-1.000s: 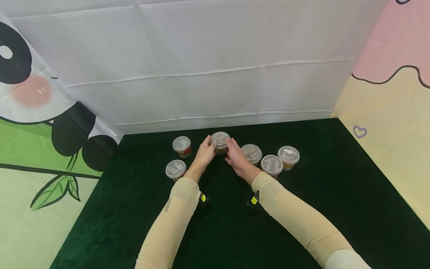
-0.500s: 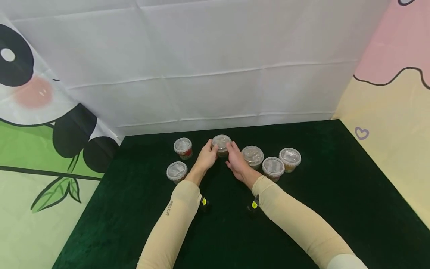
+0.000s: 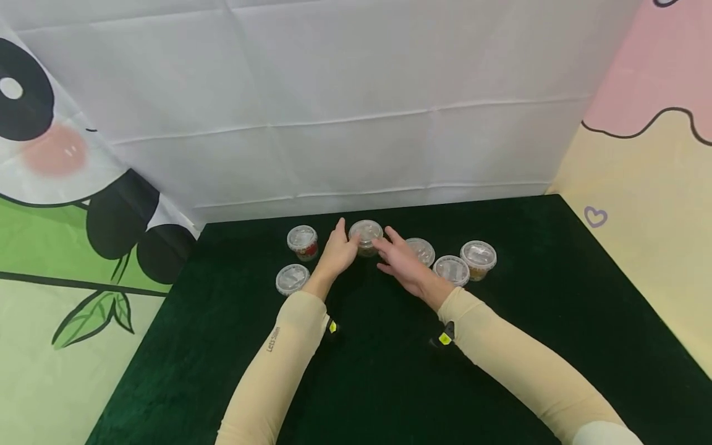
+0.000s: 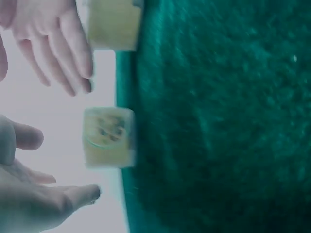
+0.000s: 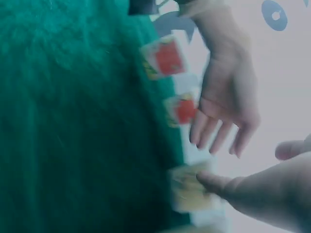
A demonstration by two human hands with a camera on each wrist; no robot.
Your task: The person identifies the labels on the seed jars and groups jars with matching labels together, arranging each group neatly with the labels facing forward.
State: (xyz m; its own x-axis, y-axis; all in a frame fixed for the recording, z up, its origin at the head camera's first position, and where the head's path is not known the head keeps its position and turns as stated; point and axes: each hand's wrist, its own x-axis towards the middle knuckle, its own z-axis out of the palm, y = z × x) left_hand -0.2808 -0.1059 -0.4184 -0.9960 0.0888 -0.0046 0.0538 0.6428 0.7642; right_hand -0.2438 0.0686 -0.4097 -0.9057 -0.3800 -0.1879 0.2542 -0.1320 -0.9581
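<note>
A lidded clear plastic cup (image 3: 366,233) with brownish contents stands upright near the far edge of the table, between the two hands. My left hand (image 3: 337,250) is beside its left side, fingers extended and thumb near the rim. On the other side, my right hand (image 3: 406,262) has its fingers spread, their tips close to the lid. In the left wrist view a gap shows between the cup (image 4: 109,138) and both hands. The right wrist view is blurred; there a digit of my right hand (image 5: 267,189) overlaps a cup (image 5: 192,194).
Left of the hands stand two more lidded cups, one with red contents (image 3: 303,242) and one nearer (image 3: 292,279). To the right are three others: one partly behind the right hand (image 3: 421,250), one in front (image 3: 452,270), one farther right (image 3: 478,258). Dark green cloth (image 3: 378,383) covers the table.
Both hands have loosened from the middle cup and their fingers have straightened. My right hand has moved slightly right. The cups stay where they were.
</note>
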